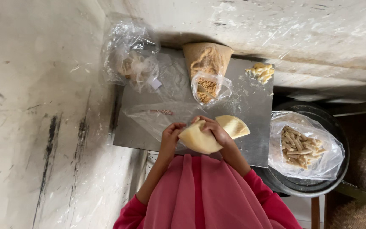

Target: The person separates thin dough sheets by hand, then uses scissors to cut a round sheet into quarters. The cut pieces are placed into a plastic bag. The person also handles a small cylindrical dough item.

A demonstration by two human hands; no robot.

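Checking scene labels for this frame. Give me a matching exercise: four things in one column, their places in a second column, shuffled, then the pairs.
Things:
1. Pale dough sheet
2. Bag of rolled sticks
3. Small yellow pile
4. Brown cone

Places:
A. Far right corner of the metal board
B. In the dark round pan to the right
C. Between the left hand and right hand
D. Far edge of the board, middle, against the wall

Pairs: 1-C, 2-B, 3-A, 4-D
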